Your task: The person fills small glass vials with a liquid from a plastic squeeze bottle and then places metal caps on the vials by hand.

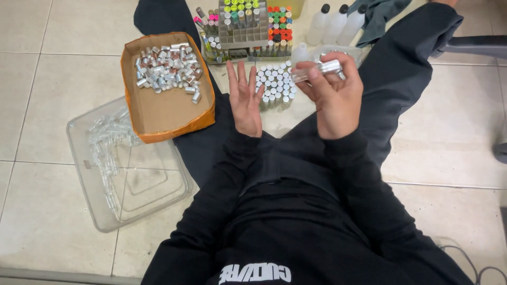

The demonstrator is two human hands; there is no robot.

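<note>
One small clear vial with a silver cap (317,69) lies sideways in our right hand (332,95), pinched between thumb and fingertips and held just above the floor, at the far right of the cluster of white-capped vials (275,83). Our left hand (245,99) is held up empty beside it, palm toward us, fingers spread and slightly apart, touching nothing. Both hands sit between our black-trousered legs, and the white-capped vials stand upright on the tiled floor (53,79) just beyond them. Farther off we see a grey rack with coloured-capped tubes (244,26), and to its right three white squeeze bottles with black tops (336,24). To the left, an orange cardboard tray (158,113) holds a heap of loose silver caps (166,68) at its far end. Nearer and further left sits a clear plastic bin (158,184) with empty glass vials (105,142) piled along its left side
</note>
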